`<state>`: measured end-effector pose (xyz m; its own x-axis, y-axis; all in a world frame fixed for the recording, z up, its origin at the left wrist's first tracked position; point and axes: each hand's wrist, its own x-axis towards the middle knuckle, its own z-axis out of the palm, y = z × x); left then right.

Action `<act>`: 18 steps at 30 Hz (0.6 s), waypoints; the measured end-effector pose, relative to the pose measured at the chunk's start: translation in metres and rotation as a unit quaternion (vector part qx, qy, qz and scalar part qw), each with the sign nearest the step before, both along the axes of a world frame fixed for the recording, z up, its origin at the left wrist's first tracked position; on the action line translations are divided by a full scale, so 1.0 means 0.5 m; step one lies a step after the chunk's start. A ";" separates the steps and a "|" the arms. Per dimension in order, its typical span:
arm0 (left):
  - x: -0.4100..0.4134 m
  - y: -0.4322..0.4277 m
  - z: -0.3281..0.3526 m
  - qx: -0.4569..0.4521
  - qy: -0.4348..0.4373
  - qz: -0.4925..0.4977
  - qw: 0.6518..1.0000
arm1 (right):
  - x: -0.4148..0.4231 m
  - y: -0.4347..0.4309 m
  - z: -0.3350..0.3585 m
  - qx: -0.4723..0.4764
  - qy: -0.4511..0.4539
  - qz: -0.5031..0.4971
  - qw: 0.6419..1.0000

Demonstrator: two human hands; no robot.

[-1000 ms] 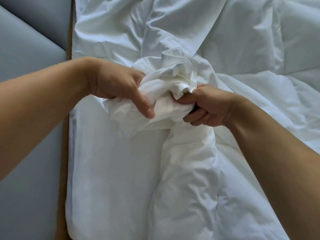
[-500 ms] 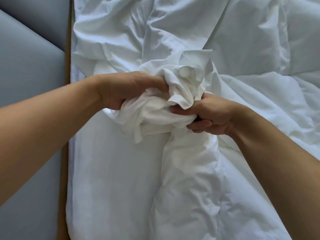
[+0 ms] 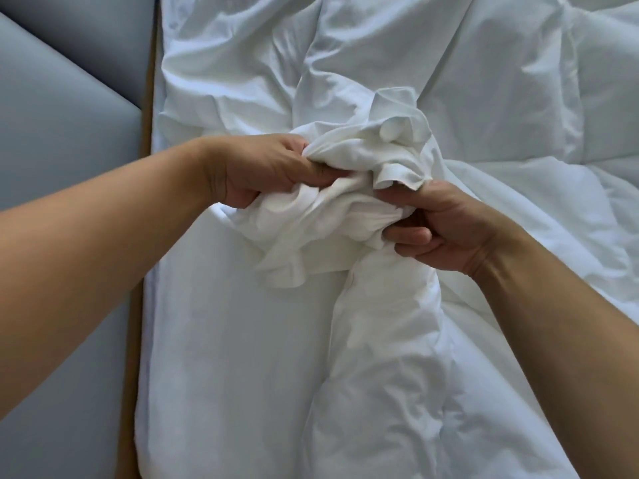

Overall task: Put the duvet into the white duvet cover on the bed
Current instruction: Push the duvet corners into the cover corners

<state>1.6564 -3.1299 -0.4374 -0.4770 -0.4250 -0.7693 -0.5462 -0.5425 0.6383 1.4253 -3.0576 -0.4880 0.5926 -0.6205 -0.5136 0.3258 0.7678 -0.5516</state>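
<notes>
Grips bunched white duvet cover (image 3: pixel 345 188) on bed (image 3: pixel 224 375) with left hand (image 3: pixel 262 174) and right hand (image 3: pixel 446 226), fingers curled tight, at far end of duvet (image 3: pixel 380 340) ridge lying near-to-far just below right hand, apart from left.

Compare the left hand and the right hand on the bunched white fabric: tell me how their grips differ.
The left hand grips the bunched white fabric on its left side, back of the hand up, fingertips buried in folds; the right hand grips its right side, thumb on top and fingers showing below. The left forearm enters from the left edge, the right from the lower right corner. Both curl round the same bunch.
</notes>
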 end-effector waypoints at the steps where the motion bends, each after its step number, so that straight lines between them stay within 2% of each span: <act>1: -0.003 0.000 0.002 -0.026 -0.007 -0.001 1.000 | 0.004 0.001 0.004 -0.016 0.026 0.005 1.000; 3: -0.009 -0.002 0.011 -0.081 -0.024 -0.011 0.996 | 0.019 0.007 0.010 -0.034 0.062 -0.011 0.997; 6: -0.017 0.000 0.010 -0.153 -0.066 -0.038 0.985 | 0.043 0.025 0.009 -0.014 0.020 -0.038 0.999; 9: -0.030 0.012 0.001 -0.192 -0.106 -0.054 0.974 | 0.066 0.048 0.009 -0.014 0.008 0.000 1.000; 11: -0.032 0.014 0.008 -0.173 -0.112 -0.079 0.975 | 0.068 0.054 0.009 -0.011 0.033 0.045 0.998; 13: -0.021 0.010 0.023 -0.106 -0.088 -0.088 0.987 | 0.053 0.045 0.010 -0.026 0.048 0.074 0.996; 16: -0.007 0.009 0.048 0.001 -0.075 -0.156 0.985 | 0.017 0.025 0.001 -0.015 0.054 0.043 0.998; 18: -0.010 0.017 0.051 -0.024 -0.100 -0.249 0.963 | 0.006 0.022 -0.008 -0.004 0.031 0.019 0.999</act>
<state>1.6513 -3.1214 -0.4119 -0.4754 -0.2193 -0.8520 -0.8456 -0.1536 0.5113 1.4283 -3.0464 -0.4921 0.5829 -0.6030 -0.5445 0.2622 0.7740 -0.5764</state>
